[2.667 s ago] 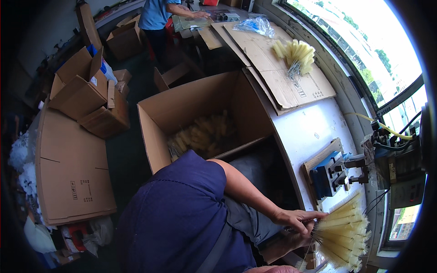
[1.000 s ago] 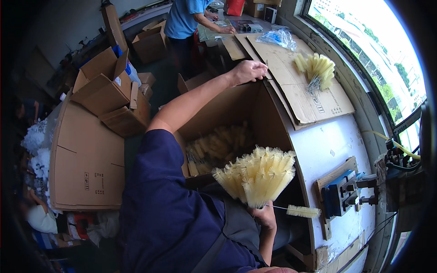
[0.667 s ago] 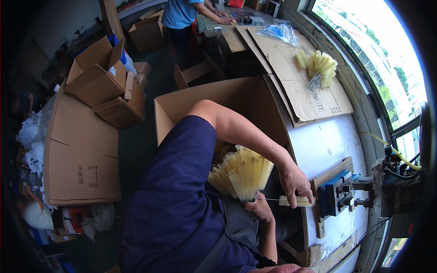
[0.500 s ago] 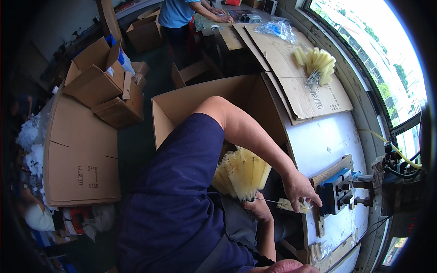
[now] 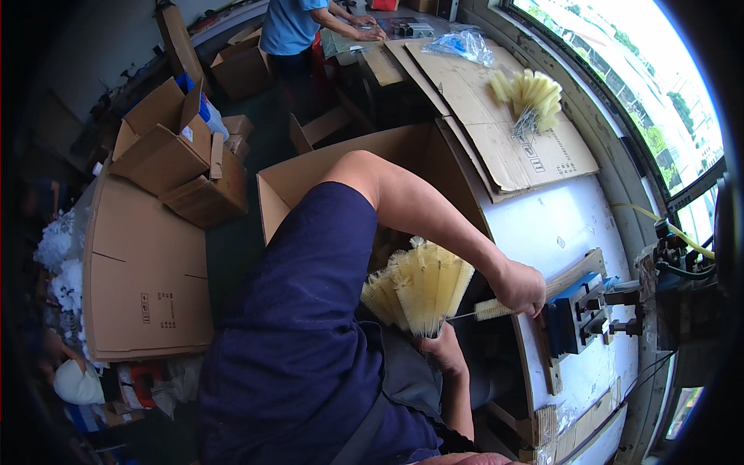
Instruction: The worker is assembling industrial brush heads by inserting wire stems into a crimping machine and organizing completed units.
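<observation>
My right hand is closed round the wire stems of a bunch of pale yellow bottle brushes, their bristle heads fanned upward. One separate bottle brush lies across between my hands, its thin wire reaching back toward the right hand. My left hand curls over the far end of this brush, beside a blue clamping fixture on the bench. The fingertips of the left hand are partly hidden.
An open carton stands beyond my left arm. Flattened cardboard on the white bench bears another brush bunch. More cartons stand at left. A co-worker in a blue shirt works at the far table.
My left hand has gone from spread fingers to a curled grip at the single brush. That brush has swung upward in the view. My right hand keeps hold of the bunch.
</observation>
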Motion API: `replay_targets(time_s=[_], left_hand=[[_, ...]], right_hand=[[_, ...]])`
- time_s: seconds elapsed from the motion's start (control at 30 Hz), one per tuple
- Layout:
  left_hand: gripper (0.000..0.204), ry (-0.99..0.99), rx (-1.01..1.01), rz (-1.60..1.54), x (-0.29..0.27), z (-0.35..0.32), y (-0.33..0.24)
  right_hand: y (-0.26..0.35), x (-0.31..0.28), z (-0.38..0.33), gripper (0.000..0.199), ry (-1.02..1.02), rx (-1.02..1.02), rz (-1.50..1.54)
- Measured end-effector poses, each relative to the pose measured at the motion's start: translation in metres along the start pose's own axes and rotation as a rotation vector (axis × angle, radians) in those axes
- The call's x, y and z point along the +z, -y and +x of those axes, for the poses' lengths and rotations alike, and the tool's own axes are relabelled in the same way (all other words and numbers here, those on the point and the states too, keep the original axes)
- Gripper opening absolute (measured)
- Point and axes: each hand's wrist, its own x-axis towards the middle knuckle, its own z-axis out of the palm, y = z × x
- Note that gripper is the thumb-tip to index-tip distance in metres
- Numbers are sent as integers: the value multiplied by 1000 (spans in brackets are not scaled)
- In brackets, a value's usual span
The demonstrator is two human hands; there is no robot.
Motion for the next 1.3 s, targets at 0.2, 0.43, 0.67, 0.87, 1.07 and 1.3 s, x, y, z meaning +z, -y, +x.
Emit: replay_targets(time_s=[0.2,0.43,0.67,0.87,1.07,1.3], left_hand=[[31,-305,-373,-180,-42,-67,41],[31,-282,-373,-92,-3,-95,48],[33,-337,-440,-149,20,-127,58],[33,-322,-462,-318,35,-150,72],[52,-424,-292,-120,20,-164,72],[58,-472,-433,-819,51,-163,127]], right_hand=[[-10,-16,-8,50,-121,21,65],[2,-7,-7,54,-72,37,-37],[-6,1,-2,50,-90,42,-99],[-21,2,13,51,-107,40,-250],[-27,6,8,59,-153,8,-334],[-32,7,9,62,-153,-7,-315]])
